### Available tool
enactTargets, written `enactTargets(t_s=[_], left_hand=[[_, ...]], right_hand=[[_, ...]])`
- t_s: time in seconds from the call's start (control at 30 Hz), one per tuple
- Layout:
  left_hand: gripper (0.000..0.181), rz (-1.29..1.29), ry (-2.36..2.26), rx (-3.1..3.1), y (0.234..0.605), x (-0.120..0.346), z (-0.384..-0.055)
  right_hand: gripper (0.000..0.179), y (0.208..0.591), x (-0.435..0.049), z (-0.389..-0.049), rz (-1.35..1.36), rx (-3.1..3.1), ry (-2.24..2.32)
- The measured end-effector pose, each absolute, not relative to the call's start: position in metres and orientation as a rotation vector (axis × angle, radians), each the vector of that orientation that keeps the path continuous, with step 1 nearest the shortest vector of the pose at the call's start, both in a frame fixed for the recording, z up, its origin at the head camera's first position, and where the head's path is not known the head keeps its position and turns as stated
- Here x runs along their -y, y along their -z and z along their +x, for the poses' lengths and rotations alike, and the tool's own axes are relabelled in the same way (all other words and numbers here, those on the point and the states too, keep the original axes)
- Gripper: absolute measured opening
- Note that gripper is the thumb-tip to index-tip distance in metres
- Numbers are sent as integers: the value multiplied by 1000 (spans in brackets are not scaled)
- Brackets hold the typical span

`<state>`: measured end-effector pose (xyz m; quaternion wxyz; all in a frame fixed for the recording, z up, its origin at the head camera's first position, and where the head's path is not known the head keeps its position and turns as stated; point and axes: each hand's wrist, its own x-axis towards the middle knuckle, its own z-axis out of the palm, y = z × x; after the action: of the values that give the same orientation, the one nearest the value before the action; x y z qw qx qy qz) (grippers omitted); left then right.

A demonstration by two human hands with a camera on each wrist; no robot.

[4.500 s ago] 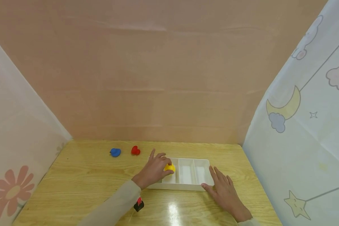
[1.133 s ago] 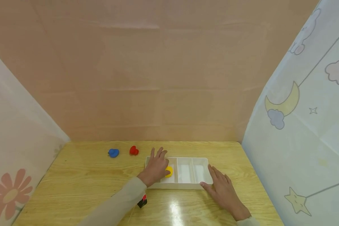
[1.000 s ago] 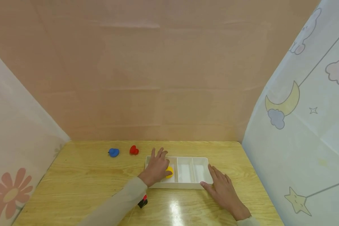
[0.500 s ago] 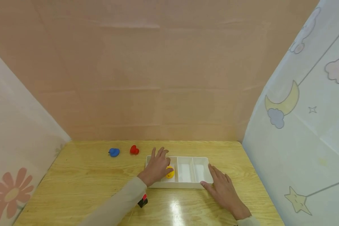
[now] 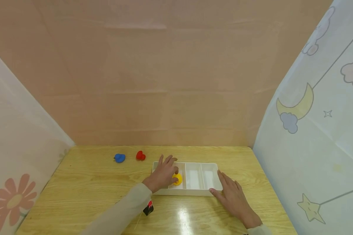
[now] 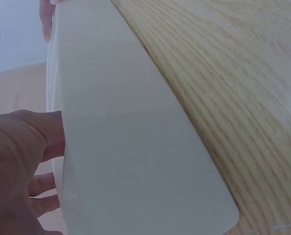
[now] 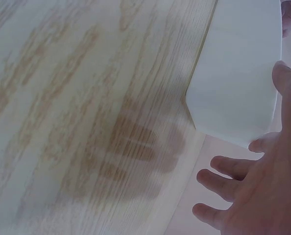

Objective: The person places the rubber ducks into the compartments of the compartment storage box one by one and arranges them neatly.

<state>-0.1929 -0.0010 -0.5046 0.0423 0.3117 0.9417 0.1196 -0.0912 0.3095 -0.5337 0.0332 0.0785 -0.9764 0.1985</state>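
Observation:
A long white tray (image 5: 209, 176) with dividers lies on the wooden table. My left hand (image 5: 164, 174) reaches over its left part, covering the leftmost compartment. Between thumb and index finger it pinches a small round yellow piece (image 5: 179, 178) in the second compartment from the left; facial markings show faintly on the piece. The other left fingers stretch away from it. My right hand (image 5: 234, 198) rests at the tray's right end, thumb on the near rim, index finger at the end wall. In the right wrist view its remaining fingers (image 7: 219, 183) are spread and fairly straight.
A blue duck-shaped toy (image 5: 119, 158) and a red heart-shaped piece (image 5: 140, 155) lie at the back left of the table (image 5: 85, 189). Beside the left cuff is a small black and red device (image 5: 148, 209) with a thin cord. Cloth walls (image 5: 164, 81) enclose the back and sides.
The yellow piece has shifted slightly toward the near side of its compartment and turned, so its markings now show. The left forearm has moved a little right. My right hand has stayed at the tray's end.

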Motion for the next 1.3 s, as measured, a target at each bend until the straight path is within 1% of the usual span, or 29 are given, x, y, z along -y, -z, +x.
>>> enactTargets(t_s=[0.13,1.03,1.3], left_hand=[[19,965,-375,-2884,507,-2,-192],[23,965,-347,-2912,509,-4,-192],[21,971,-445,-2931,497,6,-195]], right_hand=[[83,535,-309,-91,238,3004,-626],[81,535,-310,-90,247,2986,-591],[81,533,-309,-91,250,2984,-590]])
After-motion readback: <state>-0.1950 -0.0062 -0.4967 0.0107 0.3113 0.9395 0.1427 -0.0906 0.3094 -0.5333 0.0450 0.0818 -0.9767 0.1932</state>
